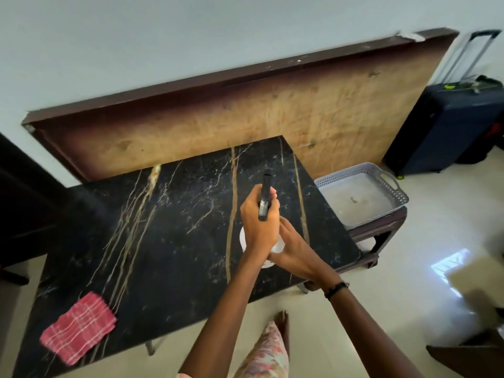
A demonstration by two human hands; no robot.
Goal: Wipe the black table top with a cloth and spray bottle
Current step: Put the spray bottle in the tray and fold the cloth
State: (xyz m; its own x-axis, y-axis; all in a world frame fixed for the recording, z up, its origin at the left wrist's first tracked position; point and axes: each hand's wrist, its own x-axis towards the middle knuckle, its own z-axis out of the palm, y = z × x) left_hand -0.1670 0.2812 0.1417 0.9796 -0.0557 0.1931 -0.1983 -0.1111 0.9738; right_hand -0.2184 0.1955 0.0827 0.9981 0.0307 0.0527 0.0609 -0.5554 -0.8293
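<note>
Black marble-look table top is filling the room's middle, a folded red checked cloth lying at its seven o'clock corner. Toward three o'clock, the left hand is gripping the spray bottle head, fingers curled tight; the right hand is cupping its white body, fingers wrapped round.

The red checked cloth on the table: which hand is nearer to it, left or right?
Left, though neither touches it. The left hand grips the spray bottle head, up and right of the red checked cloth. The right hand holds the bottle's body, farther right.
</note>
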